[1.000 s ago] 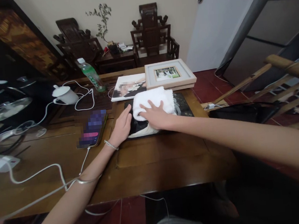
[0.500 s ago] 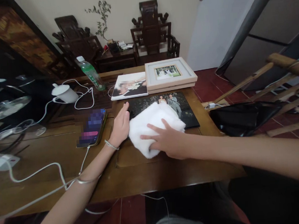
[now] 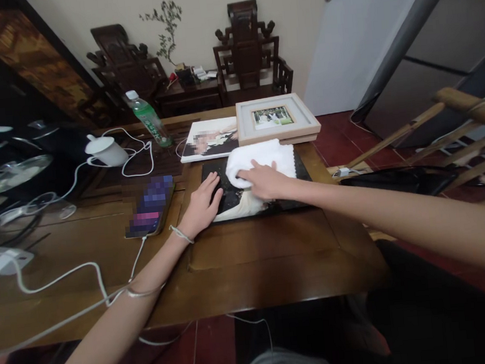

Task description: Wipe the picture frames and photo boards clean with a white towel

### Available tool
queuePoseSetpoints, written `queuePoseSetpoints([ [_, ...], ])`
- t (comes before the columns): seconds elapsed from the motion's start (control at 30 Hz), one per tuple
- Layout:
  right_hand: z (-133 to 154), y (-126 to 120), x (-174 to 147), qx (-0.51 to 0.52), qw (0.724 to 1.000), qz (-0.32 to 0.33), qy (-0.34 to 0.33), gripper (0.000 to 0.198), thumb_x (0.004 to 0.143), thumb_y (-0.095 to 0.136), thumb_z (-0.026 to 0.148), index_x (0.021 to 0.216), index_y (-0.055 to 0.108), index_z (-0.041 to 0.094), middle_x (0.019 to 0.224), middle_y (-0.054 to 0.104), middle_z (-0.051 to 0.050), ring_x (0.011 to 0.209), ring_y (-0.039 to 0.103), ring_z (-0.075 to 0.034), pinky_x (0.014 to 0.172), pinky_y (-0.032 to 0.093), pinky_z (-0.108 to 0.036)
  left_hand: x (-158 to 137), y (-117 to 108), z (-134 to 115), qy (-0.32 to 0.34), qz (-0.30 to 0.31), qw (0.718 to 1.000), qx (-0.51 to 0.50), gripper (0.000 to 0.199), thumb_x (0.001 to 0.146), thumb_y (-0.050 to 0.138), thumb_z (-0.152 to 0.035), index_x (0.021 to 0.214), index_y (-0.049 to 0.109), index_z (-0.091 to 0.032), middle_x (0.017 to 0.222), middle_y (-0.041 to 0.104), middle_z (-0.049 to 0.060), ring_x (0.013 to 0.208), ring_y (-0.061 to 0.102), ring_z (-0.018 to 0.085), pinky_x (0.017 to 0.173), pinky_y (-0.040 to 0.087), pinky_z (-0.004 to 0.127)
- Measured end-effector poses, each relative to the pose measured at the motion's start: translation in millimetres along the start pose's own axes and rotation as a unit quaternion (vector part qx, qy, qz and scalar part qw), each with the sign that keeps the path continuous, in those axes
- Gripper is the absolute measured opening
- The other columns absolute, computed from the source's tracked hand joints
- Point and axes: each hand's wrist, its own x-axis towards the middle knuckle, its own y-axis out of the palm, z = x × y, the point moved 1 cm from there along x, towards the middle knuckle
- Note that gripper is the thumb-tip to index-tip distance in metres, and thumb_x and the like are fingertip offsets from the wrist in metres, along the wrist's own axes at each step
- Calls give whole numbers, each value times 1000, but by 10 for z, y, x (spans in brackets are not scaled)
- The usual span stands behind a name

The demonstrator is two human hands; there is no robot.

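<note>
A dark photo panel (image 3: 244, 204) lies flat on the wooden table, its upper part covered by a folded white cloth (image 3: 261, 156). My right hand (image 3: 265, 180) grips the cloth and presses it on the far half of the panel. The thumb and part of the fingers are hidden by the folds. On the panel's left edge rests my left hand (image 3: 204, 202), fingers stretched out and holding nothing. A light dress in the picture shows below the cloth.
Behind the panel lie a white photo board (image 3: 209, 139) and a pale framed photo (image 3: 277, 116). To the left are a phone (image 3: 151, 207) on a charging cable, a lidded white cup (image 3: 107, 151), a green-labelled bottle (image 3: 150, 119) and loose cables. A wooden chair (image 3: 454, 135) stands at right.
My right hand has slid the cloth away from me across the panel, uncovering its near part. My left hand has shifted slightly, with its fingers now on the panel's left edge.
</note>
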Motion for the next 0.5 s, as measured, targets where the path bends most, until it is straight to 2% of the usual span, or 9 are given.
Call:
queuePoseSetpoints([
  [0.13,252,-93,449,63,998,-3,-10,58,84,40,10,141,45,25,139,53,-15,129,44,-37,95,36,-71,14,-18,-19,7,0,1000,2,49,97,36,-44,131,55,-13,141,52,15,133,46,29,113,35,46],
  [0.27,399,-132,710,57,997,11,-52,58,86,41,13,142,44,29,144,50,-10,126,48,-34,96,39,-62,22,-35,-30,7,12,1000,11,45,97,34,-41,122,59,-14,125,61,15,118,57,29,105,44,46],
  [0.4,338,-143,725,38,996,16,-80,57,85,42,11,140,47,26,140,54,-10,122,52,-31,94,44,-48,19,-44,-34,10,16,1000,14,47,98,34,-40,125,58,-10,131,58,17,123,54,30,108,41,45],
  [0.5,128,-163,568,22,995,18,-96,58,81,43,8,136,50,21,133,59,-11,116,56,-29,91,44,-41,12,-36,-31,11,15,1000,10,49,98,34,-40,133,53,-11,142,51,16,134,45,28,114,34,46],
])
